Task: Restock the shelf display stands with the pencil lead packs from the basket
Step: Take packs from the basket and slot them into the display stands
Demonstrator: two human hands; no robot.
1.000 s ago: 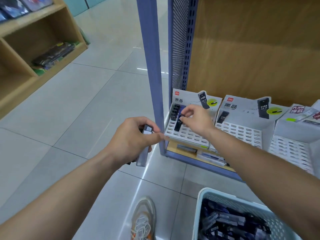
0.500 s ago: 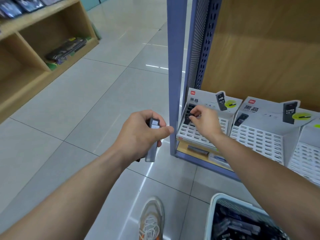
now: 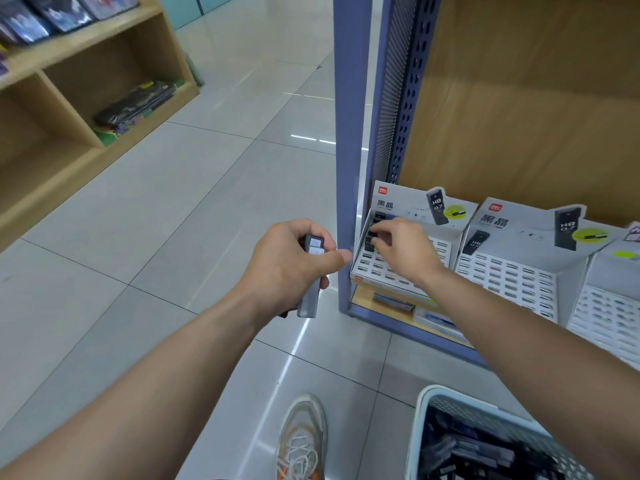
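Grey cardboard forms the leftmost display stand [image 3: 408, 268], which sits on the shelf just beside the blue upright post [image 3: 346, 150]. The right hand [image 3: 403, 249] reaches over this stand, its fingertips pinched on a dark pencil lead pack [image 3: 373, 234] at the stand's upper left slots. Left of the post, the left hand [image 3: 289, 263] is closed around a few more packs [image 3: 310, 282]. Below the stand, a pale basket [image 3: 420, 431] holds many packs.

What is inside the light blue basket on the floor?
The basket holds a loose pile of dark pencil lead packs. The right forearm and the frame edge hide its far side; its bottom is covered.
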